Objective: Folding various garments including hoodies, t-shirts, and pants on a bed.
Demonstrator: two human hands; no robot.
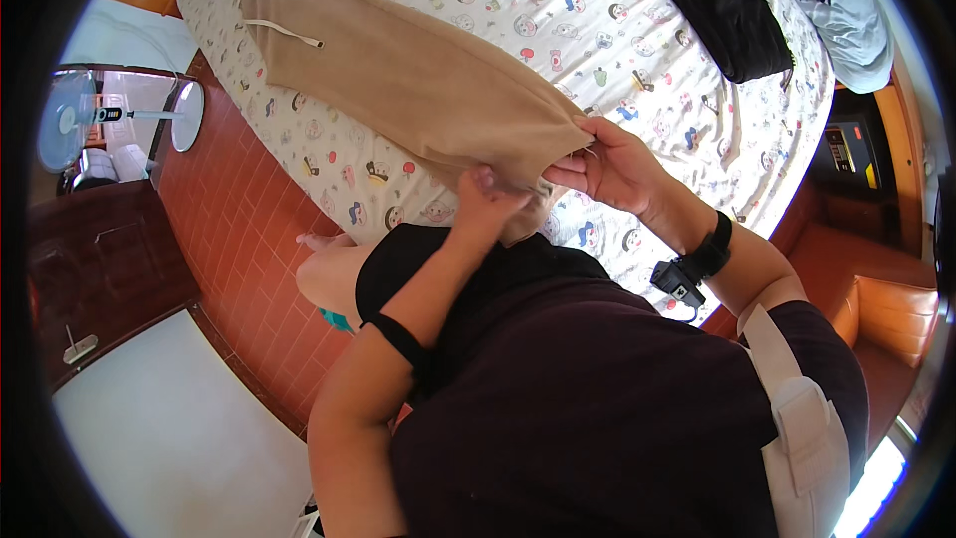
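Observation:
Tan trousers lie folded lengthwise on the bed, slanting from the far left towards me. A pale drawstring with a dark-tipped end hangs out at their waist end. My right hand pinches the near leg end at its right corner, where a few loose threads stick out. Close to that end, my left hand rests against the near edge of the cloth, slightly blurred. Its fingers are partly curled, and whether they grip the fabric is unclear. Some bunched tan cloth shows between my hands and my lap.
The bed has a white sheet with cartoon prints. A folded black garment lies at its far right, near a printed light-coloured fabric item. Left are a standing fan and a dark wooden door; an orange-brown leather seat is right.

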